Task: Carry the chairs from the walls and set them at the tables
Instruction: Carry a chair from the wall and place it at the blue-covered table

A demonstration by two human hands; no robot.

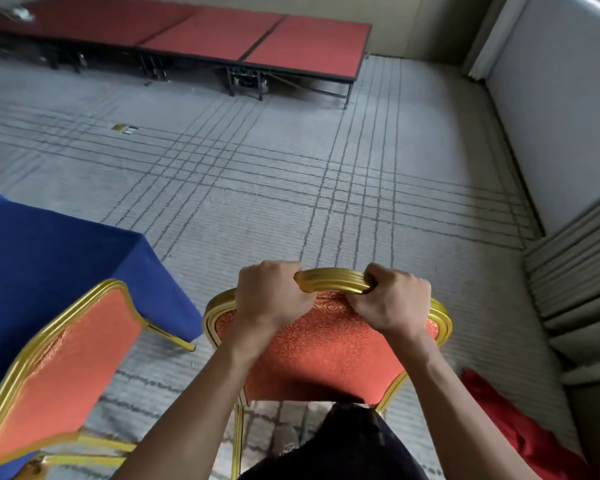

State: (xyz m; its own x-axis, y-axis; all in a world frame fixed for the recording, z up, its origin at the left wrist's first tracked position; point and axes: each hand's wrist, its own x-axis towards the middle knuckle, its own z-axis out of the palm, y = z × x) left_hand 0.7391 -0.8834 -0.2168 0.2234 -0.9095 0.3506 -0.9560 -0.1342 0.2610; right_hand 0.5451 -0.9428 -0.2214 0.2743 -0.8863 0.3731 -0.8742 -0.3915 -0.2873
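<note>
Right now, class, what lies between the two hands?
In the head view, a stretch of the chair's gold top rail, between the left hand and right hand; both grip it.

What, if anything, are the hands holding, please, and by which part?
The left hand and right hand both grip the gold-framed chair with orange patterned upholstery by the curved top rail of its backrest.

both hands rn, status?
Left hand: closed, grip on the chair's gold top rail.
Right hand: closed, grip on the same rail.
</note>
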